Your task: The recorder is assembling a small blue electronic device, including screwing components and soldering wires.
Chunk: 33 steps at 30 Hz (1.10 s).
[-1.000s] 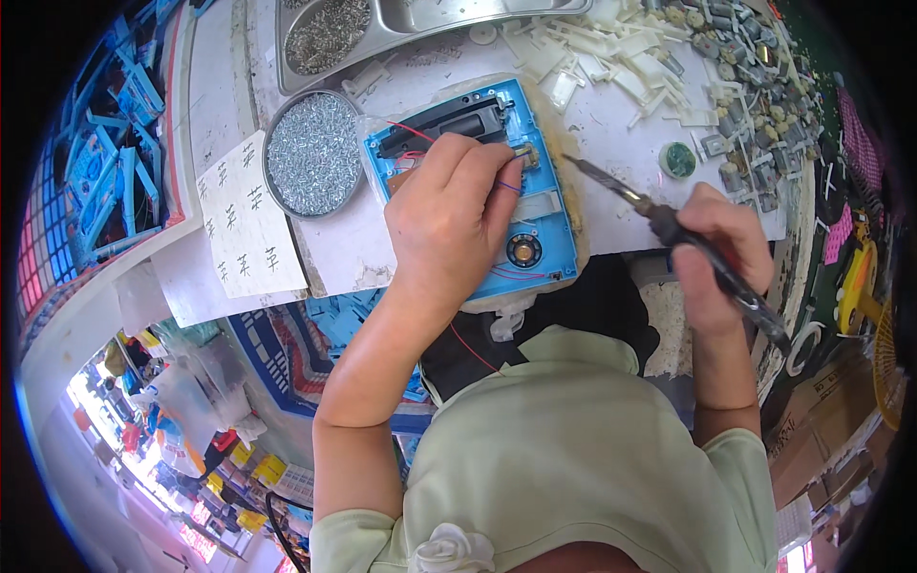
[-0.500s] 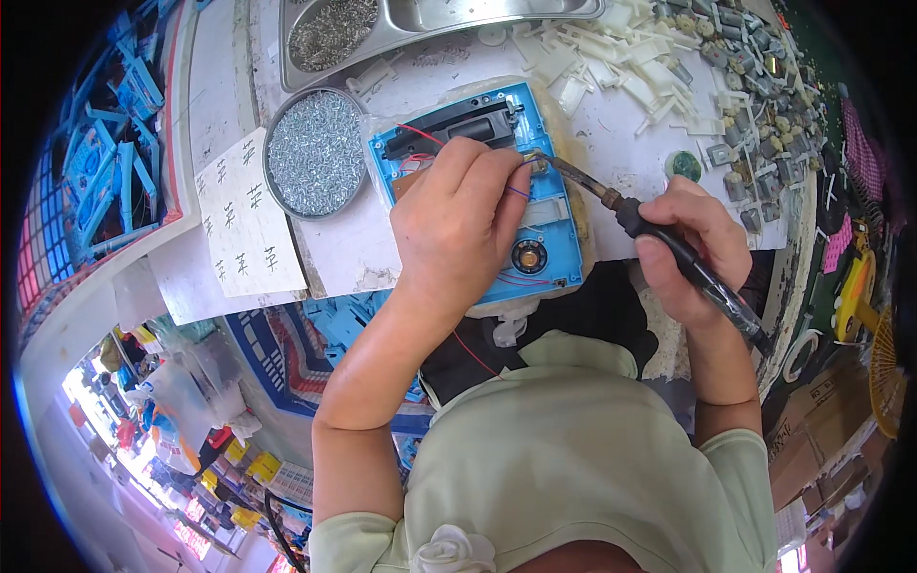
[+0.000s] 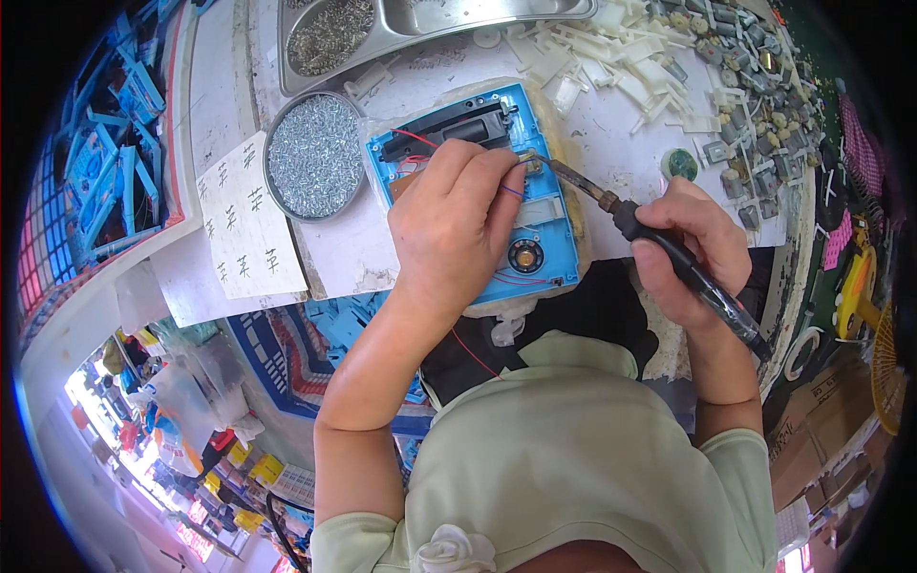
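A blue plastic housing (image 3: 565, 246) lies on a wrapped pad, with a black compartment (image 3: 468, 124), a round black part with a brass-coloured centre (image 3: 526, 255) and thin red wires inside. My left hand (image 3: 449, 220) is over its left half, thumb and fingers pinched together on a thin blue wire (image 3: 512, 192); the pinched end is hidden. My right hand (image 3: 693, 244) is closed round the black handle of a soldering iron (image 3: 680, 258). The iron's tip reaches a small metal part (image 3: 531, 164) in the housing, beside my left fingertips.
Left of the housing stand a round tin of small screws (image 3: 315, 156) and a sheet with handwriting (image 3: 250, 224). Behind is a steel tray (image 3: 449, 14). White plastic pieces (image 3: 611, 57), small motors (image 3: 740, 143) and a small green round container (image 3: 679, 164) lie to the right.
The iron's tip has shifted slightly relative to the metal part in the housing. Both hands keep their grips, and the whole view has moved a little.
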Each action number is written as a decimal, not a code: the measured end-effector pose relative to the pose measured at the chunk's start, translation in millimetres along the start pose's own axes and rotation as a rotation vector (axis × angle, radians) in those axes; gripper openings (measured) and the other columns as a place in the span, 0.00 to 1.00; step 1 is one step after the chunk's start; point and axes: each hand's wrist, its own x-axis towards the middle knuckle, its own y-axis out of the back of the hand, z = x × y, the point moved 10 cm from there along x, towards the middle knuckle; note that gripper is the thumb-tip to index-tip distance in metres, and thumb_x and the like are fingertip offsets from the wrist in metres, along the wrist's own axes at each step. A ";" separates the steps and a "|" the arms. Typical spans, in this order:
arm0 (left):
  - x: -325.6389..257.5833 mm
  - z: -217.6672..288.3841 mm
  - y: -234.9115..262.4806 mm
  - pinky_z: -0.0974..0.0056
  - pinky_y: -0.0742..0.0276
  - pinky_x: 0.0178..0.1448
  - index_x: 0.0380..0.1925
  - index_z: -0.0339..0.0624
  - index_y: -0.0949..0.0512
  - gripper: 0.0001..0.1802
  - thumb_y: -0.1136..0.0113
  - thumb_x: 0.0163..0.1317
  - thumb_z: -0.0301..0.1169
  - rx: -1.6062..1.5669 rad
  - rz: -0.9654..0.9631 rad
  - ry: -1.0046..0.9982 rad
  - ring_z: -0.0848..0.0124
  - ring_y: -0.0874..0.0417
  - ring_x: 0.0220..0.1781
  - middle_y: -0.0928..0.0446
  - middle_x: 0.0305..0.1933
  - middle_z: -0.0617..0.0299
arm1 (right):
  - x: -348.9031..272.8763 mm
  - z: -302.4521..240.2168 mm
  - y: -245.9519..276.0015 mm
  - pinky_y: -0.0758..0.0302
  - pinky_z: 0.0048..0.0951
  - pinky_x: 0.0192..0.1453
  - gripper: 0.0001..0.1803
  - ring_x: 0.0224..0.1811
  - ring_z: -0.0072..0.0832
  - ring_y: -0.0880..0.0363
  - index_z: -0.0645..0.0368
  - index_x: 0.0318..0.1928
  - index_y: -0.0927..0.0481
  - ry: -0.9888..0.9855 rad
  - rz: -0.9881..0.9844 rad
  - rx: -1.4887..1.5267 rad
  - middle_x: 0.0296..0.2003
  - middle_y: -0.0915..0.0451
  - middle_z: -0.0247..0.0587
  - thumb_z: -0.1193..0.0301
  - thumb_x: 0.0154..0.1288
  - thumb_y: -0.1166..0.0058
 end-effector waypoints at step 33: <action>-1.5 -1.1 -2.8 0.61 0.23 0.34 0.36 0.43 0.17 0.08 0.28 0.56 0.25 0.063 -0.008 0.012 0.62 0.17 0.31 0.22 0.33 0.61 | 4.2 -21.6 -9.0 0.34 0.29 0.25 0.16 0.20 0.32 0.30 0.60 0.43 0.17 0.199 -0.070 -0.175 0.22 0.24 0.35 0.77 0.53 0.30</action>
